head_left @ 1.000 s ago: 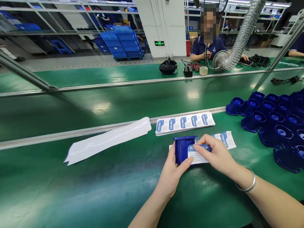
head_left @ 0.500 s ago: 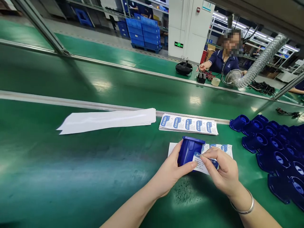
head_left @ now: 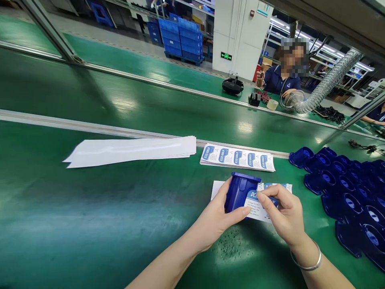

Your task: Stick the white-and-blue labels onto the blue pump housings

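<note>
My left hand (head_left: 219, 218) grips a dark blue plastic housing (head_left: 240, 192) from its left side, thumb along the lower edge. My right hand (head_left: 284, 214) pinches a white and blue label (head_left: 255, 204) that lies against the housing's right face, fingertips pressed on it. Under both hands lies a partly used label sheet (head_left: 218, 188) on the green bench. A full strip of the same labels (head_left: 237, 157) sits just beyond it. A silver bangle circles my right wrist.
A stack of white backing strips (head_left: 129, 149) lies to the left. Several dark blue housings (head_left: 345, 184) crowd the right side. A metal rail (head_left: 90, 128) divides the bench from the conveyor. Across it a seated person (head_left: 284, 78) works beside a silver flexible duct (head_left: 327, 82).
The view swung left and tilted a second ago, then settled. My right fingers slid slightly along the label on the housing. The person opposite drew a hand back.
</note>
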{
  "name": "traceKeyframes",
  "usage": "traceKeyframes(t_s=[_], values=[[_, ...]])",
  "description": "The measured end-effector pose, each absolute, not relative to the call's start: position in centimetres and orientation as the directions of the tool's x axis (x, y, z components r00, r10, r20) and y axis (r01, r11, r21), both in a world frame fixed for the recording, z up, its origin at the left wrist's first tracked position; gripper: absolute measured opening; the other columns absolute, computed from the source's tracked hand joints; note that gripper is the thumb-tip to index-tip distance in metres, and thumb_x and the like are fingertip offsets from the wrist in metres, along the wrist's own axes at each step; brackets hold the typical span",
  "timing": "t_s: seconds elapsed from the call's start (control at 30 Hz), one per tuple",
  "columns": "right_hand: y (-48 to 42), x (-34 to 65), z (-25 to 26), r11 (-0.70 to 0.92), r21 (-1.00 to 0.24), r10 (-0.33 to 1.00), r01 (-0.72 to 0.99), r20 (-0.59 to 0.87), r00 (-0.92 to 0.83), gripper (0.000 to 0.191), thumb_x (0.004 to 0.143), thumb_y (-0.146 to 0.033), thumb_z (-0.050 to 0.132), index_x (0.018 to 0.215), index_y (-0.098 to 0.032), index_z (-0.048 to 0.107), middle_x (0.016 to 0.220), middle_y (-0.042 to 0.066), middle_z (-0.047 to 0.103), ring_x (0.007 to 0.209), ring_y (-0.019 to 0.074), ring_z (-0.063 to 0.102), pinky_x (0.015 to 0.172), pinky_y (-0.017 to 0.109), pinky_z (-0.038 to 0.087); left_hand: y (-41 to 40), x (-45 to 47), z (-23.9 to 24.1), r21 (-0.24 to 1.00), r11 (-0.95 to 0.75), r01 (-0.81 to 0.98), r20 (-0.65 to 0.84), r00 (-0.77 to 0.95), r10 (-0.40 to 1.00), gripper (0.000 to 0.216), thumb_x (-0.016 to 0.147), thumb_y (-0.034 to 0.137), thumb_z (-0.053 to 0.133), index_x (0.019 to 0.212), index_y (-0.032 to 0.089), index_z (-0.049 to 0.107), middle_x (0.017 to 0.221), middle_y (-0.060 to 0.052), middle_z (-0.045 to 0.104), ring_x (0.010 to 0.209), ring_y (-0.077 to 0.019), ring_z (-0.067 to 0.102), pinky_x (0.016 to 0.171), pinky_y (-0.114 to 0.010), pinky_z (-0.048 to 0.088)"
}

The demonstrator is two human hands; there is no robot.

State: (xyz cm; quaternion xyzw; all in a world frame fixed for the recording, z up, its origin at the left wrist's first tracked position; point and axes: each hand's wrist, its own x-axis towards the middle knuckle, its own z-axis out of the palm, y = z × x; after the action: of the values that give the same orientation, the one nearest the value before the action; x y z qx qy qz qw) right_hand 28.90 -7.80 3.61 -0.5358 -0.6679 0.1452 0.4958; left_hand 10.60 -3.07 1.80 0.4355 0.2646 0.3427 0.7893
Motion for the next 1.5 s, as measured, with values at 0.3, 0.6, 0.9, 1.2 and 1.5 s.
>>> traceKeyframes(t_s=[0.3,0.6,0.9,1.2,1.5], values=[[-7.7,28.8,3.7,0.321,-0.779,0.891,0.538,0.44,0.106,0.014,0.096,-0.025,0.066,0.082,-0.021,0.066,0.072,-0.003,0.065,0.062,0.0112,0.058,0.057,0.023,0.042,-3.1,10.5,1.6,0.874,0.376,-0.309,-0.109,0.629,0.77,0.068,0.083,0.035,0.08,0.14,0.028,0.045,0.141,-0.008,0.061,0.125,-0.0265,0.061,0.1,-0.033,0.051],[-7.5,28.8,3.6,0.324,-0.785,0.894,0.528,0.437,0.101,0.013,0.095,-0.025,0.066,0.083,-0.022,0.066,0.072,-0.003,0.065,0.063,0.0105,0.058,0.058,0.022,0.043,-3.2,10.6,1.3,0.873,0.378,-0.308,-0.112,0.627,0.771,0.067,0.083,0.035,0.079,0.14,0.029,0.045,0.141,-0.008,0.06,0.126,-0.027,0.06,0.1,-0.033,0.051],[-7.1,29.5,3.4,0.37,-0.568,0.819,0.735,0.573,0.03,0.006,0.097,-0.02,0.059,0.092,-0.019,0.061,0.076,-0.001,0.064,0.066,0.013,0.06,0.064,0.027,0.046,-3.2,10.5,1.7,0.871,0.401,-0.284,-0.156,0.614,0.773,0.07,0.081,0.036,0.081,0.14,0.027,0.044,0.137,-0.008,0.063,0.122,-0.0276,0.062,0.1,-0.036,0.052],[-7.4,29.8,4.0,0.642,-0.304,0.657,0.704,0.691,-0.301,0.045,0.093,-0.019,0.052,0.138,-0.015,0.05,0.125,0.012,0.067,0.121,0.0315,0.055,0.097,0.049,0.046,-2.9,10.1,2.3,0.841,0.429,-0.329,-0.179,0.579,0.795,0.059,0.089,0.047,0.07,0.142,0.03,0.05,0.141,-0.006,0.061,0.129,-0.0288,0.055,0.098,-0.035,0.049],[-7.4,28.9,2.2,0.69,-0.158,0.615,0.706,0.642,-0.458,0.058,0.091,-0.02,0.051,0.148,-0.018,0.04,0.131,0.01,0.067,0.124,0.0279,0.061,0.109,0.049,0.034,-3.0,10.6,2.2,0.811,0.45,-0.374,-0.277,0.431,0.859,0.054,0.087,0.048,0.071,0.136,0.027,0.06,0.139,-0.009,0.063,0.124,-0.0321,0.057,0.085,-0.035,0.053]])
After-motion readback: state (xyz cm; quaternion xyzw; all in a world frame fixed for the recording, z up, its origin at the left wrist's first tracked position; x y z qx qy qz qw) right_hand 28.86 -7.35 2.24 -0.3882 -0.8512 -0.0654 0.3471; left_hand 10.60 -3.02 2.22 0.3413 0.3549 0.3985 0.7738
